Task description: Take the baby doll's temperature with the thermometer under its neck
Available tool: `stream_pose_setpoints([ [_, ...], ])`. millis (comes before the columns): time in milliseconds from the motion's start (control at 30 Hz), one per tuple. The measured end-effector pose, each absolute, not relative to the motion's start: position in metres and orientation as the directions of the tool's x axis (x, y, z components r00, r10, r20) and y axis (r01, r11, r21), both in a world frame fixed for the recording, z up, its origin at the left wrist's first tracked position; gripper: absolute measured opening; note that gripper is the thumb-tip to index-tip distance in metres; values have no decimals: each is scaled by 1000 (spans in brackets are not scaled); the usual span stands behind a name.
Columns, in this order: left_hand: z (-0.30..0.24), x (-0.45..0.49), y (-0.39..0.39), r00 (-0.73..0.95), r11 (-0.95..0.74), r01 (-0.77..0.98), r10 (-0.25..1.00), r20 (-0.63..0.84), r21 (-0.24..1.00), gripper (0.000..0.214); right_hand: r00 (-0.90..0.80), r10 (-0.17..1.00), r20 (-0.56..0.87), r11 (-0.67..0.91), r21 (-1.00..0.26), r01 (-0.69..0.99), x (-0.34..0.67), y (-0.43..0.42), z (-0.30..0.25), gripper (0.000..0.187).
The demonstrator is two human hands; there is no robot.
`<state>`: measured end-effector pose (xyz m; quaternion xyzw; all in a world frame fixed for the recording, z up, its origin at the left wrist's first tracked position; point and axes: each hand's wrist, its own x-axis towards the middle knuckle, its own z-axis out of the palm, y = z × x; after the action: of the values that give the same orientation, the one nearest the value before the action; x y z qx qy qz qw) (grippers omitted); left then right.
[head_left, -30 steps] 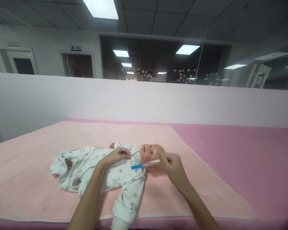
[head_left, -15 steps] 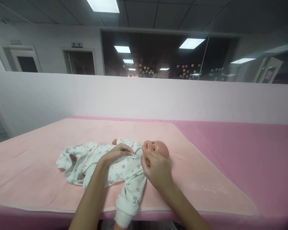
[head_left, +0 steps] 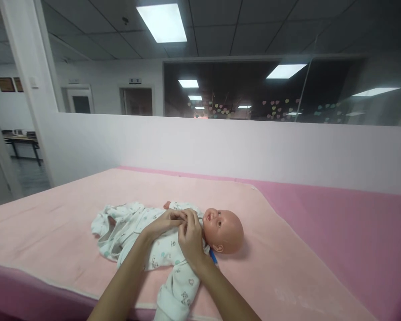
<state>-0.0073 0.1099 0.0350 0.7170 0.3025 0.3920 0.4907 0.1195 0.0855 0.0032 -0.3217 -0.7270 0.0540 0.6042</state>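
Closely together, the left hand [head_left: 167, 221] and right hand [head_left: 191, 240] meet, fingers curled, over the printed outfit [head_left: 163, 250] near the neck; whether they pinch cloth, I cannot tell. The doll [head_left: 227, 231] wearing it lies face-up on the peach mat [head_left: 287, 267], a blue object [head_left: 213, 256] showing beside the right wrist.

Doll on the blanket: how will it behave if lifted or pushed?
Head likely rigid: smooth, evenly rounded. Outfit probably floppy, given its loose, bunched folds at the leg end. Pushed, the round head may roll a little on the blanket.
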Motion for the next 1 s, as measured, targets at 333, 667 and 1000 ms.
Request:
stream_pose_setpoints([
  [333, 30, -11, 109, 434, -353, 65, 852, 292, 934, 13, -121, 536, 835, 807, -466, 363, 119, 84, 6, 37],
  [667, 27, -12, 113, 288, -401, 252, 900, 328, 881, 10, -187, 546, 817, 803, -446, 395, 117, 90, 2, 52],
  [1000, 29, -11, 111, 313, -384, 169, 894, 320, 908, 9, -180, 495, 850, 822, -391, 414, 118, 89, -2, 54],
])
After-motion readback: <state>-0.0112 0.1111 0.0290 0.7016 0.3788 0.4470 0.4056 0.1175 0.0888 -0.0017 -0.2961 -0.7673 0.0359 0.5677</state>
